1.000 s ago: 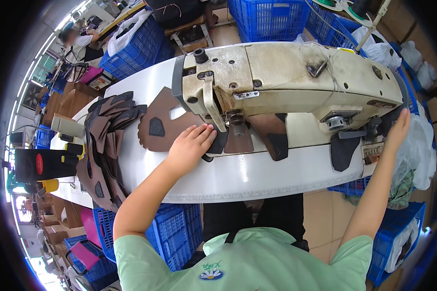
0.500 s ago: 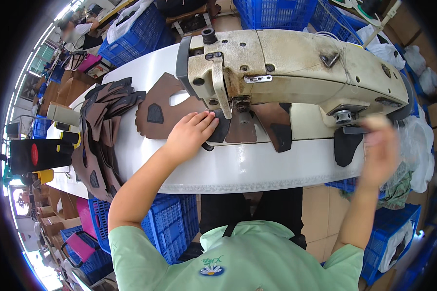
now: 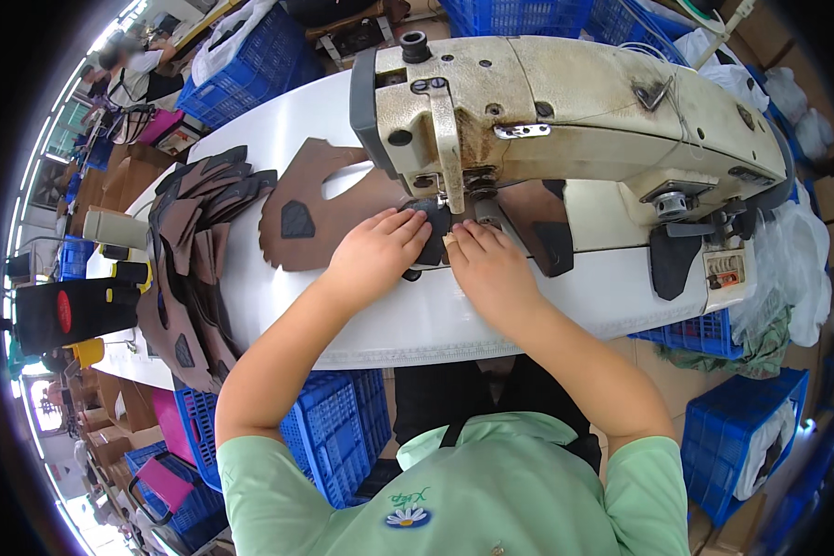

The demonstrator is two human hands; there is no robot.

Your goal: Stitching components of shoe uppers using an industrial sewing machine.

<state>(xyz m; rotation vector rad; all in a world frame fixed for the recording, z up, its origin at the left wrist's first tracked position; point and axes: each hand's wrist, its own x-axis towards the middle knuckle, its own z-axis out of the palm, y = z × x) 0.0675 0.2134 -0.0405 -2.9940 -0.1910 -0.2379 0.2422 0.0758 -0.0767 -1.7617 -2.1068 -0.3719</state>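
Head view: the brown piece [image 3: 329, 215] lies on the white table [image 3: 426, 329], running in under the sewing machine [image 3: 593, 102]. The left hand [image 3: 380, 252] rests palm down on it, fingers laid close together. The right hand [image 3: 493, 273] lies just beside, fingers together; whether its thumb pinches anything, I cannot tell. Farther left sits a brown heap [image 3: 195, 232]; below the table, a blue crate [image 3: 334, 426].
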